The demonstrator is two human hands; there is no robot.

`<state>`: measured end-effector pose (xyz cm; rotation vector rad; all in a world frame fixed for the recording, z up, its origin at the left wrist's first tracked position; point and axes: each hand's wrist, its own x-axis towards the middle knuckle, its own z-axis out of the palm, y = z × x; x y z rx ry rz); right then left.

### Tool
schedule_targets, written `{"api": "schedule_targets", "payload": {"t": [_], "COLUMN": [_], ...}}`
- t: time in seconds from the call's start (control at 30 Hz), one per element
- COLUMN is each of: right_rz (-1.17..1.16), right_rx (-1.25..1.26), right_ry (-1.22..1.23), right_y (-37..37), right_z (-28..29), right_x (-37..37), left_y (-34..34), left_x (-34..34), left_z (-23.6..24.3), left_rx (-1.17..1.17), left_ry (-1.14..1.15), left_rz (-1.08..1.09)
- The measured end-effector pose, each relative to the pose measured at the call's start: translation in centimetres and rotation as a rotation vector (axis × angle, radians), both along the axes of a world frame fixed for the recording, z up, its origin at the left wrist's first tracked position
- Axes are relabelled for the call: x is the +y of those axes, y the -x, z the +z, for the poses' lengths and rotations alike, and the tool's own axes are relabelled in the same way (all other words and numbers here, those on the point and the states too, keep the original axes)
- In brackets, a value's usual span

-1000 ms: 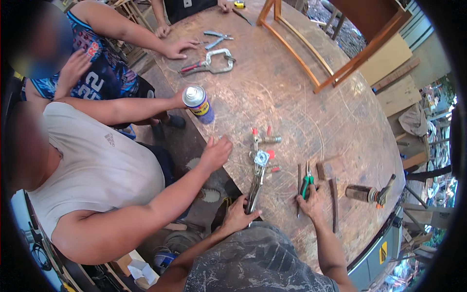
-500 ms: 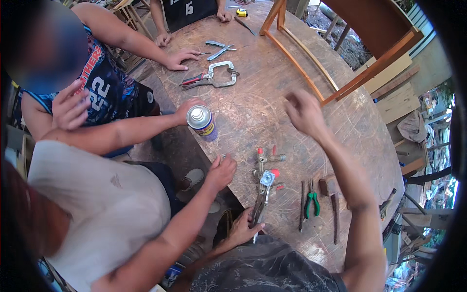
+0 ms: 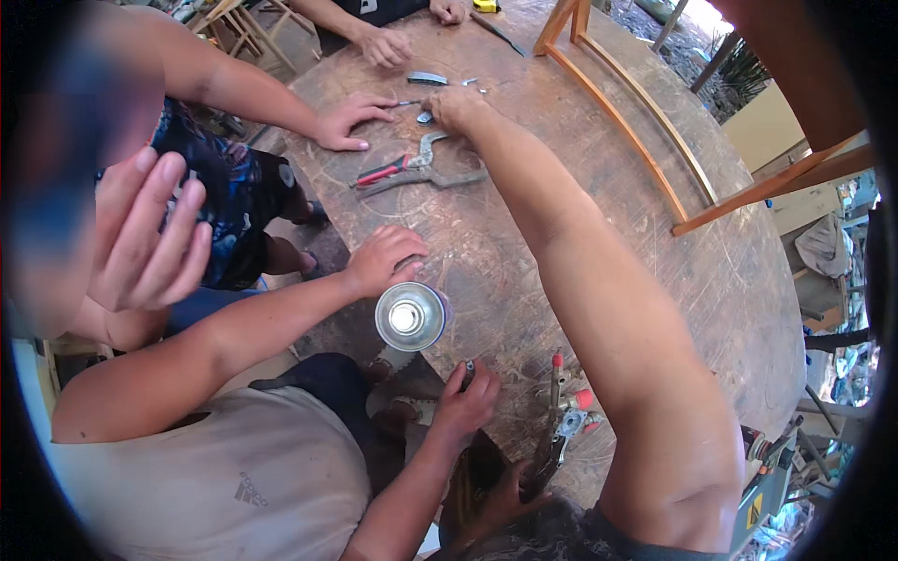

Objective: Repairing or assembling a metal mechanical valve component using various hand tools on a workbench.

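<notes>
Reaching far across the round table, my right hand (image 3: 456, 108) is closed over the blue-handled pliers (image 3: 427, 79), whose ends show on both sides of my fingers. Just nearer lies a locking C-clamp (image 3: 412, 171) with red-lined grips, partly behind my forearm. My left hand (image 3: 517, 491), low at the table's near edge, grips the dark handle end of a metal valve fitting (image 3: 569, 423) with red caps. My right upper arm hides part of the table beside that fitting.
A spray can (image 3: 433, 309) stands at the left edge. A co-worker's hands (image 3: 470, 402) rest near it, one with a small dark object. Other people's hands (image 3: 351, 122) lie on the table's far left side. A wooden frame (image 3: 636, 131) stands back right, near a dark pointed tool (image 3: 498, 33).
My right hand has moved left and away from me, onto the blue-handled pliers. My left hand keeps its hold on the fitting. The whole view has shifted; a co-worker's raised hand appears larger.
</notes>
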<state>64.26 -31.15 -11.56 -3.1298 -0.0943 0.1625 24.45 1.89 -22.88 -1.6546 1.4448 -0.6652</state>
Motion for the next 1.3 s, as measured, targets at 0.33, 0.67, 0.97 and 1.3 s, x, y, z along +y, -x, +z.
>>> {"api": "schedule_targets", "payload": {"t": [0.33,0.67,0.97,1.3], "right_rz": [-0.166,-0.335,-0.309,-0.213], "right_rx": [-0.208,-0.753,-0.535,-0.304], "right_ry": [-0.45,-1.896,-1.921,-1.956], "right_y": [16.5,58.7,73.0,71.2], "right_z": [10.5,19.0,12.8,12.5], "right_x": [-8.5,-4.5,11.5,8.9], "left_y": [9.4,18.3,26.4,23.0], "left_x": [0.7,2.8,-4.7,-3.9], "left_z": [6.8,16.9,21.6,20.0], "left_rx": [2.346,1.764,3.038,3.174], "left_ry": [0.933,1.06,1.541,0.99], "left_rz": [0.96,0.942,1.09,0.912]}}
